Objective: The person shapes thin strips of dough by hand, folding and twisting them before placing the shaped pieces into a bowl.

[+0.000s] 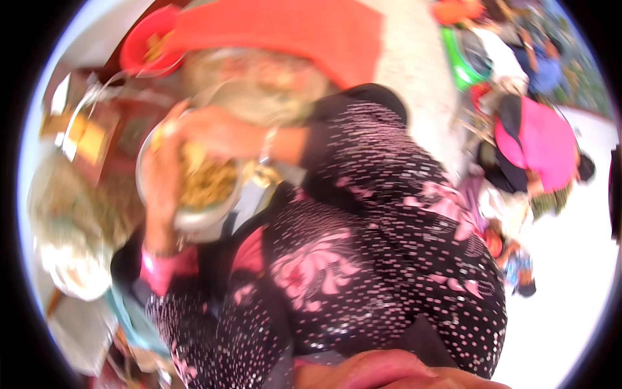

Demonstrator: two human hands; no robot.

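Both hands meet over the far left side of a pale round bowl [201, 220], which holds several yellow-brown pieces [210, 181], blurred and of a kind I cannot make out. My left hand [163, 172] comes up along the bowl's left side, its fingers bent toward the other hand. From the right, my right hand [204, 133] reaches across the bowl's far part, a bracelet at its wrist. The fingertips come together, closed around something small and yellowish that is mostly hidden and smeared by motion.
A red tub [139, 42] with yellowish pieces stands at the far left, beside an orange-red cloth [278, 26]. Clear plastic bags [71, 253] lie left. Several people sit at the right, one in a pink top [541, 142], near a green basin [457, 61].
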